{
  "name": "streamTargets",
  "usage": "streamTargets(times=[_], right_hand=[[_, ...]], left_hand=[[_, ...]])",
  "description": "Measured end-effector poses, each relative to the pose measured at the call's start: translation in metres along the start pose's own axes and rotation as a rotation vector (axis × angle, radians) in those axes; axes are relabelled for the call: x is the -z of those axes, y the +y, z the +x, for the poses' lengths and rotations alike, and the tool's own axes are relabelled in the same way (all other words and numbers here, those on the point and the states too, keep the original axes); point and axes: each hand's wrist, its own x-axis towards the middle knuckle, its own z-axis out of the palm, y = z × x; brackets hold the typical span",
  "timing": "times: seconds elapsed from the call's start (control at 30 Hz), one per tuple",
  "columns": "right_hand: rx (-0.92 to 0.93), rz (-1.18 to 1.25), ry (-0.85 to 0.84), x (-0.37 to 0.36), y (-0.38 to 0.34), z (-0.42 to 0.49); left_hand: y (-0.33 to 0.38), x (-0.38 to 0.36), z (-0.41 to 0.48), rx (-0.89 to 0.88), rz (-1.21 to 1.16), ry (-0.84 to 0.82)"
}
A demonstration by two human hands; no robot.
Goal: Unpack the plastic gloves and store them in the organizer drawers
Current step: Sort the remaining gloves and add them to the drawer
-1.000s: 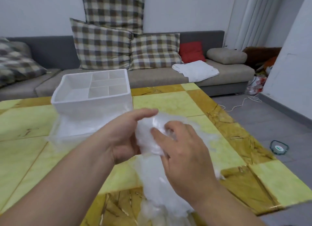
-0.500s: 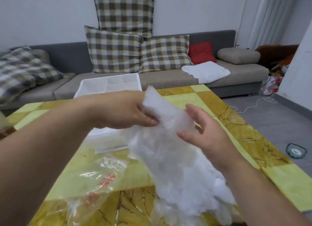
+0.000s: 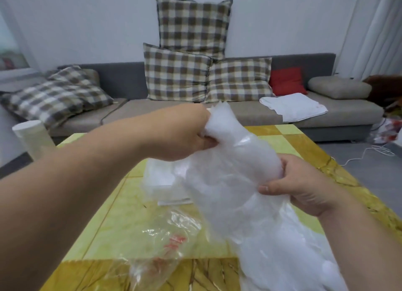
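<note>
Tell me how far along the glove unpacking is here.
Done: the gloves are out of the clear bag, which lies on the table. In hand: the left hand grips their top, the right hand their side. Left: storing them in the organizer, mostly hidden behind them.

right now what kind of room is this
Most likely a home living room: a grey sofa against the wall, piled with checked cushions, a yellow tiled table in front of it, and a curtain at the right.
</note>
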Motion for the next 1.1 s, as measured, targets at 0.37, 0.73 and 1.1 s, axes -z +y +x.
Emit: streamTargets(times=[0.37,0.73,1.1], right_hand=[[-0.135,-0.111,-0.21,-0.007,-0.028,0.03],[-0.047,-0.908,0.467,-0.041,-0.056,0.112],[-0.042,-1.268,0.075,-0.102,0.006,0.108]], left_hand=[[-0.004,0.005,0.007,-0.004,-0.05,-0.01],[-0.082,-0.056,0.01,0.593,-0.821,0.347],[-0.109,-0.105,0.015,0.717,-0.607,0.399]])
